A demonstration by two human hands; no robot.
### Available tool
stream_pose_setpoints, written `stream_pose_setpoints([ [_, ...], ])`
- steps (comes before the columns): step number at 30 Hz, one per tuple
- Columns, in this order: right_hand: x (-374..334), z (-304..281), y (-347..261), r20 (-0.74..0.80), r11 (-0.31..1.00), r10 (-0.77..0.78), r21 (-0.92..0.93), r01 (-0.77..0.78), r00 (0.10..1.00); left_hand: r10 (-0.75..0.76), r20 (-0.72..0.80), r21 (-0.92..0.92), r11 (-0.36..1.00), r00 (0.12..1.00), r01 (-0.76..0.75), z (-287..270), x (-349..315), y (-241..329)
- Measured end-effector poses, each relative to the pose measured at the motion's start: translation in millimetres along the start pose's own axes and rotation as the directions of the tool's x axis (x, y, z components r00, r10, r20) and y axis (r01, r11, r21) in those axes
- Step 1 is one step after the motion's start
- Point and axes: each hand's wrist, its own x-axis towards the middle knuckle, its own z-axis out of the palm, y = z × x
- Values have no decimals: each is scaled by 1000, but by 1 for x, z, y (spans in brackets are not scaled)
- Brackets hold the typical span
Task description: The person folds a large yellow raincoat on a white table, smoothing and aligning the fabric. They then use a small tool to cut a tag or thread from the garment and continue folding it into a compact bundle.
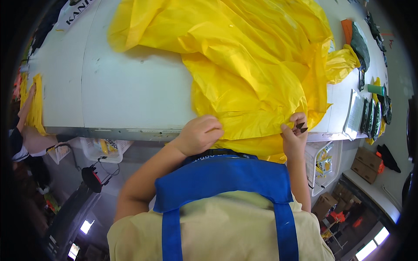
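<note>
A large, thin, shiny yellow garment [244, 61], like a raincoat, lies crumpled across the white table. Its hem hangs over the near edge, in front of my body. My left hand [200, 134] is closed, pinching the hem on its left side. On the right side, my right hand [296, 134] pinches the same hem between thumb and finger. Two dark pointed tips, apparently of thread snips [301, 127], stick out from among the right fingers; the rest of them is hidden in the hand. The strip of hem between both hands is held fairly straight.
The white table [126, 91] has a metal front edge. White baskets [101, 150] with packaged items hang below it. At the right lie papers [355, 111], dark packets [371, 115] and a green spool [375, 89]. Another person's arm [27, 106] handles yellow material at far left.
</note>
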Motion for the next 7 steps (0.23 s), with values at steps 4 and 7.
stream_pose_setpoints([
  [4,10,-21,-3,125,999,49,-22,-47,991,-37,28,-49,998,999,38,-13,15,2],
  [7,14,-27,-4,150,987,94,116,-112,984,-208,39,-174,962,977,211,-7,14,7],
])
